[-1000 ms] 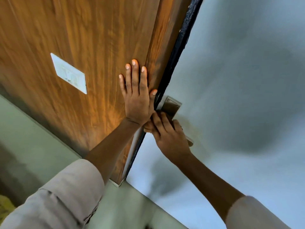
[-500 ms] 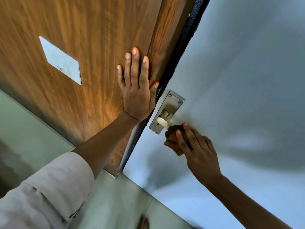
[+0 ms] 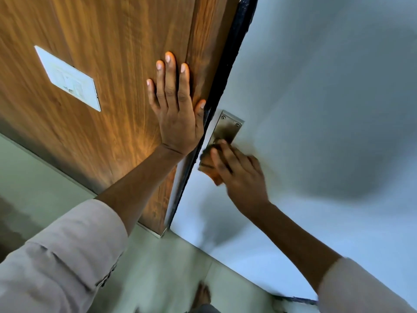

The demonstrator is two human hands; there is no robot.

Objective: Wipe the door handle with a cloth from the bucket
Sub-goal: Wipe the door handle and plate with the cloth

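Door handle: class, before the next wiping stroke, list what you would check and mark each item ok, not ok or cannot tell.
1. Cloth held in the right hand: ok.
2. Cloth pressed against the handle, at the lower end of the metal plate: ok.
3. Left hand flat on the wooden door, steadying it: ok.
4. Left thumb clear of the black door edge: not ok, it lies right beside it.
5. Handle lever visibly clean: cannot tell, the hand and cloth cover it.
6. Bucket within reach: cannot tell, not in view.
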